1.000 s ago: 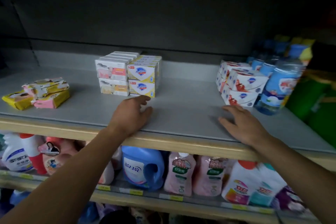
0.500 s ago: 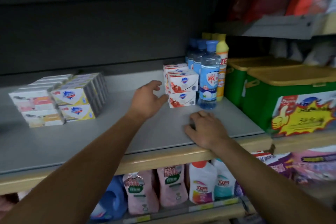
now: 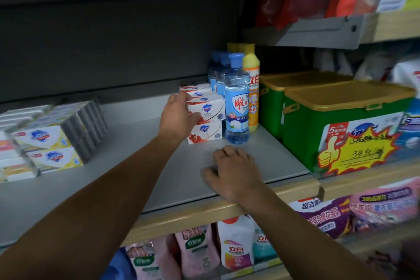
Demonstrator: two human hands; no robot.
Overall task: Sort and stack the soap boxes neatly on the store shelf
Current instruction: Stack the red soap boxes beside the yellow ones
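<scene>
left hand (image 3: 179,116) is on the near upper box of the red soap stack (image 3: 204,118), fingers curled over its left end and top; looks like a grip, though motion blur makes a mere touch possible. the stack sits mid-shelf, right up against the blue bottle (image 3: 236,102). right hand (image 3: 234,173) lies flat on the shelf (image 3: 136,166), fingers spread, holding nothing. risks: pulling the top box sideways could drag the lower one askew or knock the rows behind it. a push to the right would bump the blue bottle (tall, narrow base) into the yellow bottle (image 3: 252,88). the yellow soap stack (image 3: 52,143) sits well apart on the left, so carrying boxes over one-handed could drop one.
</scene>
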